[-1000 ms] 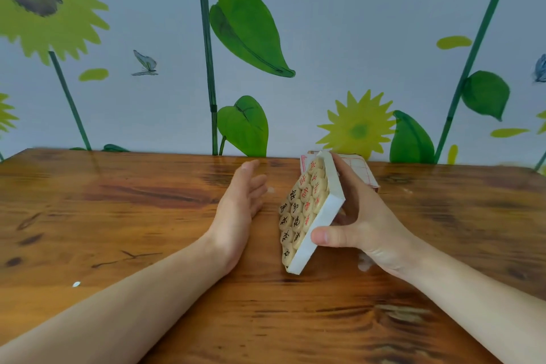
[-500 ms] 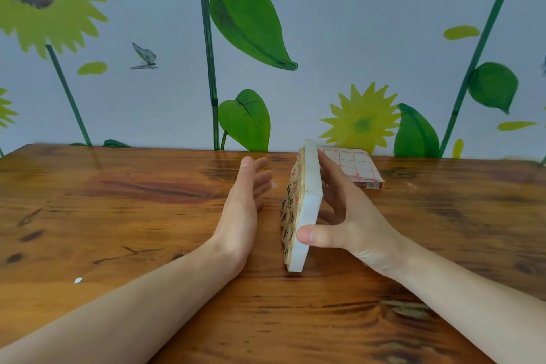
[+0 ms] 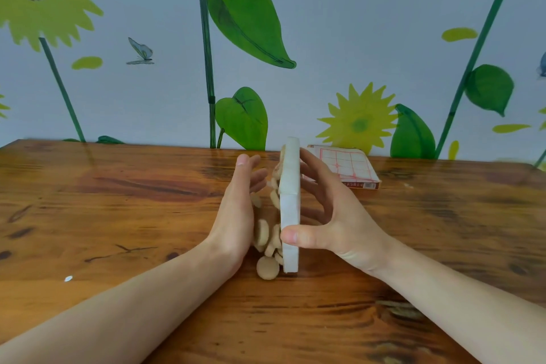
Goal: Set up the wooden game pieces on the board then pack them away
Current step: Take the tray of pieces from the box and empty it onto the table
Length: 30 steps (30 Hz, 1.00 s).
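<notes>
Our left hand (image 3: 236, 213), fingers straight, is walling the wooden pieces (image 3: 263, 235) spilling onto the tabletop (image 3: 118, 216). Right hand (image 3: 334, 221) is gripping the upended white tray (image 3: 289, 204). Folded board (image 3: 344, 167) waiting behind; unfolding likely comes next.

The white tray (image 3: 289, 210) stands on edge on the worktop (image 3: 118, 216), nearly upright, its open face turned to my left. Round pale wooden pieces (image 3: 261, 233) tumble loose out of it, some blurred in the air, some piled at its foot; one disc (image 3: 267, 267) lies on the wood just beside its near corner. The folded board (image 3: 345, 165), white with a red grid, lies flat behind.
</notes>
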{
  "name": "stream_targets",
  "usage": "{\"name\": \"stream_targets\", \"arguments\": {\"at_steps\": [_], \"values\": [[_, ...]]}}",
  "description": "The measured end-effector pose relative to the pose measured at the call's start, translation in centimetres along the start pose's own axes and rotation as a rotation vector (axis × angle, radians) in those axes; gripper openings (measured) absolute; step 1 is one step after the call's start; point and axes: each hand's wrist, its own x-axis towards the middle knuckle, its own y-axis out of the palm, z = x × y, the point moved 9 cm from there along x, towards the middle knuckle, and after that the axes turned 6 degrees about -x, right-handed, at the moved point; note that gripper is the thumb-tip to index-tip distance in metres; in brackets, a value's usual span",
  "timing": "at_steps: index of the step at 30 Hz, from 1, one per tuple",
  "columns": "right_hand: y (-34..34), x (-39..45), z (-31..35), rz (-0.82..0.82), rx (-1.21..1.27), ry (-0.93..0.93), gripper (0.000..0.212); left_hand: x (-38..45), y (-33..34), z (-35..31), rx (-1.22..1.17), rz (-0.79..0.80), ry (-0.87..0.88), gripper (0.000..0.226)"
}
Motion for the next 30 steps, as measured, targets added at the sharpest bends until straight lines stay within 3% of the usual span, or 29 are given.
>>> {"name": "stream_targets", "arguments": {"at_steps": [15,30], "values": [[-0.5,0.5,0.5,-0.015,0.015,-0.008,0.115,-0.2,-0.7,-0.3,0.143,-0.072,0.045,0.073],[-4.5,1.0,2.7,-0.01,0.041,-0.04,0.11,-0.9,-0.8,-1.0,0.234,-0.112,0.079,0.05]]}}
